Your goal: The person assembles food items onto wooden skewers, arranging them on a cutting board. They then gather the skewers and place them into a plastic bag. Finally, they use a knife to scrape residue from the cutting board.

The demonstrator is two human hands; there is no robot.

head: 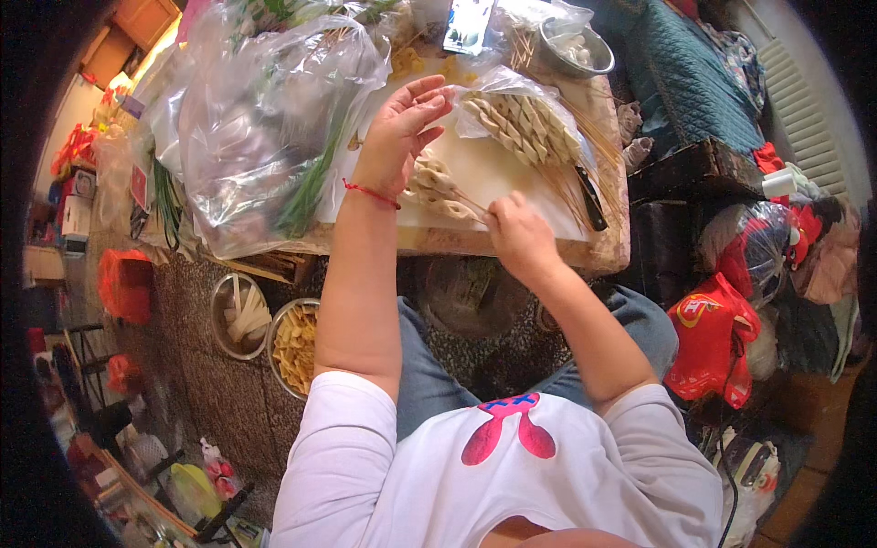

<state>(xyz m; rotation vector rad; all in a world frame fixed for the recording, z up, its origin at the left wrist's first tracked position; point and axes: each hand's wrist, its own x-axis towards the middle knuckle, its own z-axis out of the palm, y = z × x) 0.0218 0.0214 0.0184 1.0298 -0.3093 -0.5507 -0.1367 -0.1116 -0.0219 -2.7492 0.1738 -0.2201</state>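
Note:
My right hand (521, 233) grips thin wooden skewers (469, 203) near the front edge of the cutting board (411, 226). Pale, folded food pieces (435, 179) are threaded on their far ends, partly hidden behind my left wrist. My left hand (410, 130), with a red cord at the wrist, is raised over the board, fingers spread. Its fingertips meet the edge of a clear plastic bag (503, 81); whether they pinch it is unclear. In that bag lies a bundle of similar loaded skewers (524, 127), their bare sticks pointing towards me.
A black-handled knife (593, 202) lies right of the bundle. A metal bowl (579, 51) and a phone (470, 26) stand at the back. A large plastic bag (274, 137) and green stalks (318, 181) fill the left. Bowls of cut food (296, 346) sit on the floor.

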